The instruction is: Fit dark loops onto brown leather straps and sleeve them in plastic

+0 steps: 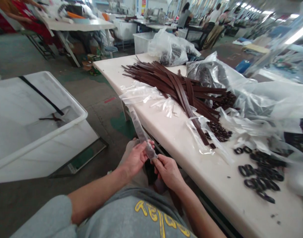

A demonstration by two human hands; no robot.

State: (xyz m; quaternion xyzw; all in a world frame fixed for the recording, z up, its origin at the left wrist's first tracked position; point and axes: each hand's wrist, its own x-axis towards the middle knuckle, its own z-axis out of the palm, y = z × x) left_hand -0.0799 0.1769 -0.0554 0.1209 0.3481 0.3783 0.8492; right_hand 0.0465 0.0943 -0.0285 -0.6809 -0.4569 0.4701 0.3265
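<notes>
A long, narrow clear plastic bag (139,128) is held in front of my body, beside the table edge. My left hand (135,159) has its fingers closed around the bag's middle part. At the lower end, my right hand (168,171) pinches the same bag between thumb and fingers. Below the right hand a dark brown strip (175,202) hangs down, and I cannot tell whether it is held. On the table lies a pile of brown leather-like straps (163,77), with flat clear plastic bags (145,94) along its near side.
The pale table (171,138) runs along my right. Small brown loops (219,130) and black rings (261,175) lie on it, behind them large plastic sacks (210,71). A white bin (74,132) stands at left. People (184,18) sit at far workstations.
</notes>
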